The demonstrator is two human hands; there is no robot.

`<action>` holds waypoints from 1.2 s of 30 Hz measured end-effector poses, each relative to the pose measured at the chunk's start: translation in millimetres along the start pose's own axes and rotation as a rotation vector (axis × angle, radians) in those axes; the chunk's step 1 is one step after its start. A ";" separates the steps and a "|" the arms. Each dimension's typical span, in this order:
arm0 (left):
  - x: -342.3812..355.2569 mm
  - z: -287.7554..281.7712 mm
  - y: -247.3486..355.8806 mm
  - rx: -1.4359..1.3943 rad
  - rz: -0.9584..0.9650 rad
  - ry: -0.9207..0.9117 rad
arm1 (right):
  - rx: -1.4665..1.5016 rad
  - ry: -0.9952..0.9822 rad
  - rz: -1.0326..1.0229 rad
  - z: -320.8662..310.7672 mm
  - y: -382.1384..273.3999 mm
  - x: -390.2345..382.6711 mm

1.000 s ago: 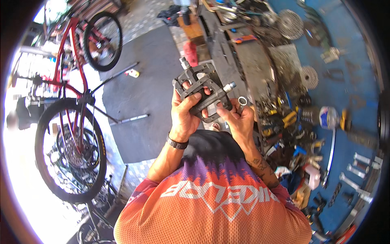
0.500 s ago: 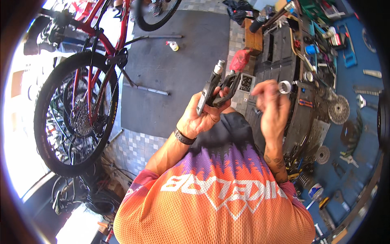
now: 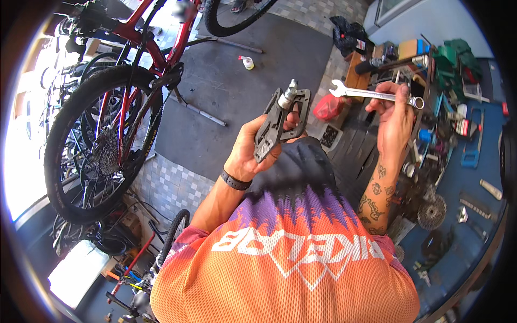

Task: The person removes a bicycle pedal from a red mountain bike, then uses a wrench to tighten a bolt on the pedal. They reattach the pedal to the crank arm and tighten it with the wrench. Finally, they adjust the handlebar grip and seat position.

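My left hand (image 3: 249, 145) grips black flat bicycle pedals (image 3: 271, 129) held on edge, apparently a pair, with a silver spindle (image 3: 287, 97) sticking up toward the top of the picture. A watch with a dark strap is on that wrist. My right hand (image 3: 390, 116), raised to the right of the pedals, holds a silver combination wrench (image 3: 361, 92) crosswise between thumb and fingers, its open end pointing left and its ring end right. The two hands are apart, and the wrench is not touching the pedals.
A red bicycle (image 3: 156, 54) stands raised on the left, other bikes behind it. A dark mat (image 3: 194, 151) holds a small bottle (image 3: 247, 62). A red bag (image 3: 328, 107) sits by a wooden block (image 3: 355, 64). A blue tool board (image 3: 458, 231) and cluttered bench are at the right.
My right hand has left the pedals and moved up and right, turning the wrench crosswise into view. The pedals have been tilted upright in my left hand. The view has shifted with my head.
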State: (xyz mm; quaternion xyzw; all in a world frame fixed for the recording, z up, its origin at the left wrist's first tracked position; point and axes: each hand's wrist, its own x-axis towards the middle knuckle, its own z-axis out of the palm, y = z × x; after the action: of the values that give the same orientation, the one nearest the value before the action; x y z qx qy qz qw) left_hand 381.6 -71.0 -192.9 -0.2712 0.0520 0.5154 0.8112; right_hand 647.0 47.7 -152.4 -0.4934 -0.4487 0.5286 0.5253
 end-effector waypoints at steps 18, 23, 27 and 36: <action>97.8 59.9 14.2 0.372 0.633 0.034 | 0.454 -0.343 0.368 38.8 27.7 183.0; 105.9 53.1 25.4 0.213 0.407 -0.363 | 0.376 -0.421 0.294 48.6 19.4 184.9; 107.7 48.0 24.6 0.373 0.483 -0.265 | 0.323 -0.437 0.258 58.2 13.9 186.7; 107.0 42.5 24.9 0.329 0.472 -0.298 | 0.288 -0.436 0.230 61.1 11.9 189.3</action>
State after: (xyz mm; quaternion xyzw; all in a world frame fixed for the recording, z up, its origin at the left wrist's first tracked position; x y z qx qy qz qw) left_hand 401.4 44.4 -205.5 -0.0382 0.0768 0.7079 0.7011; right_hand 592.4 238.7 -167.0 -0.3360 -0.4127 0.7365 0.4175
